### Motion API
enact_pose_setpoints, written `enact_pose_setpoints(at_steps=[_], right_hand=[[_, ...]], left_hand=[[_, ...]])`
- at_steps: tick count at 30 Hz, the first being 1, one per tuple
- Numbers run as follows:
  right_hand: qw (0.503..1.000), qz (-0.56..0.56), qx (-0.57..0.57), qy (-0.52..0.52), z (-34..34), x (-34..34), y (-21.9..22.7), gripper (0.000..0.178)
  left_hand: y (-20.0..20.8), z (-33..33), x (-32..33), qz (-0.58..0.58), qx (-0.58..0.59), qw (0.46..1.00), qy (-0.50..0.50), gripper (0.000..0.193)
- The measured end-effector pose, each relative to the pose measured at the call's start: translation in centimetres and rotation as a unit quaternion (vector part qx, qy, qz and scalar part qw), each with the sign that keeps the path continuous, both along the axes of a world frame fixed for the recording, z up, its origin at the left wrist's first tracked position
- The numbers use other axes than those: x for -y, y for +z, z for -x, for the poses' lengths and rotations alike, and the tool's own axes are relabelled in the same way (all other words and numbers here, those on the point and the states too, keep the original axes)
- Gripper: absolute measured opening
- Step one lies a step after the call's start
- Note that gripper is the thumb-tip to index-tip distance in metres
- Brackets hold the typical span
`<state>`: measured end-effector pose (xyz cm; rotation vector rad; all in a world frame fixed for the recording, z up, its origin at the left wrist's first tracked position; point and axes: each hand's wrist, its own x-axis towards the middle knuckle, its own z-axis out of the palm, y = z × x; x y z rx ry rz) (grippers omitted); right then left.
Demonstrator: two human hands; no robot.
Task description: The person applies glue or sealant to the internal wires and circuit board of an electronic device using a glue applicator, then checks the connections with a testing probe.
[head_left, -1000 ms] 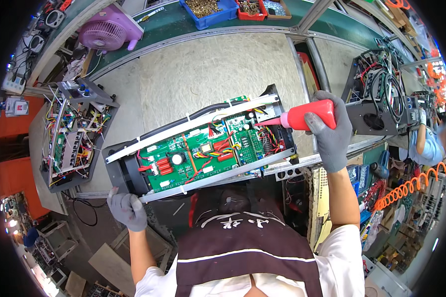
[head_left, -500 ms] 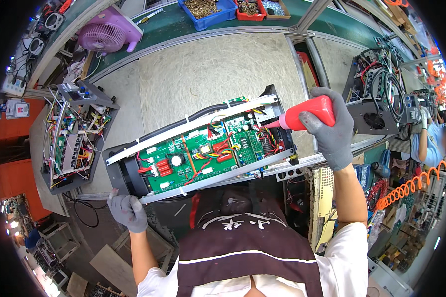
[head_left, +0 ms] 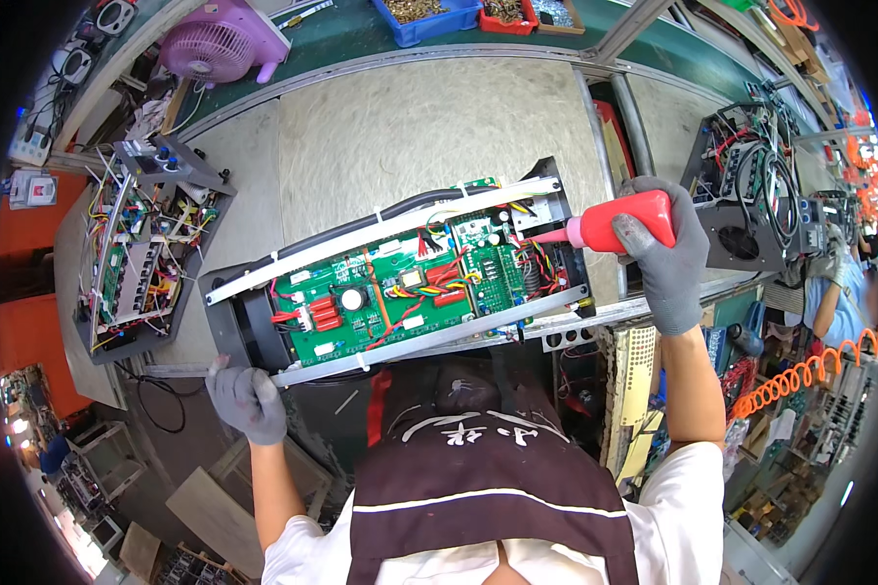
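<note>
A long open electronics chassis (head_left: 248,338) lies slantwise across the bench before me, with two pale metal rails along its sides. Inside it sits a green circuit board (head_left: 361,332) bearing red components, a round white-topped part and coloured wires. My gloved left hand (head_left: 248,400) is closed on the chassis's near left corner; its fingertips are partly hidden. In my gloved right hand (head_left: 669,255) is a red squeeze bottle (head_left: 630,222), tipped on its side. Its pink nozzle (head_left: 562,233) points left, over the wiring at the chassis's right end. Whether the tip touches anything, I cannot tell.
Another wired chassis (head_left: 151,253) stands at the left and a third (head_left: 741,210) at the right. Along the back are a purple fan (head_left: 208,51), a blue bin (head_left: 429,29) and a red bin (head_left: 506,23) of small parts. An orange coiled hose (head_left: 790,382) hangs at right, near a co-worker.
The whole view has shifted and tilted slightly. Against the chassis, the red squeeze bottle and its nozzle have drawn a little to the right. Both hands keep their holds.
</note>
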<state>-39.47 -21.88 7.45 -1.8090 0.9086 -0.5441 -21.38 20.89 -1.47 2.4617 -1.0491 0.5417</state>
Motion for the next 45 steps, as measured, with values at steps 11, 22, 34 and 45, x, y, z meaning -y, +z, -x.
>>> enact_pose_setpoints(at_steps=[11,22,34,45], right_hand=[[0.998,-0.015,-0.035,0.047,-2.1,2.2,0.9,0.043],[0.997,-0.026,-0.044,0.052,-2.4,1.4,1.1,0.043],[0.992,-0.001,-0.102,0.072,-2.6,1.5,3.0,0.041],[0.996,-0.021,-0.063,0.057,-0.7,0.5,1.7,0.047]], left_hand=[[0.4,-0.2,1.0,0.015,0.038,0.999,-0.006,0.007],[0.6,-0.3,1.4,0.034,0.037,0.999,-0.007,0.007],[0.5,-0.2,0.7,0.030,0.009,0.999,-0.022,0.006],[0.5,-0.5,0.9,0.026,0.030,0.999,-0.023,0.008]])
